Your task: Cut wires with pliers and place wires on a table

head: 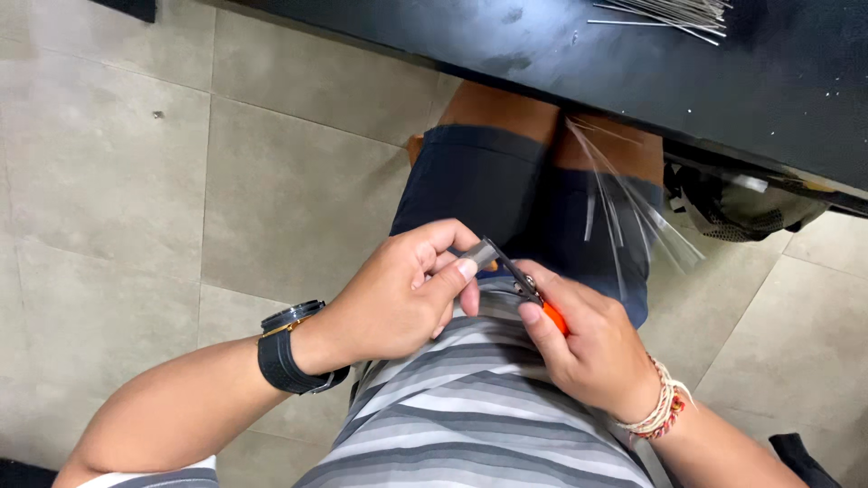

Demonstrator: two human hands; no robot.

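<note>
Grey floor tiles and a black tabletop (pixel 633 63) frame a seated person working over the lap.

Right hand (pixel 588 348) closes around orange-handled cutters (pixel 520 282), whose long axis slants up-left toward the left hand (pixel 402 294); left fingers (pixel 457 271) pinch shut on the tool's tip. Thin wires (pixel 624 226) fan just beyond, nearer the right hand.

A cutting tool (pixel 524 291) is held between the left hand (pixel 398 294) and right hand (pixel 588 339). Thin rods (pixel 624 212) are fanned beyond the right hand, with the table (pixel 633 72) farther ahead.
</note>
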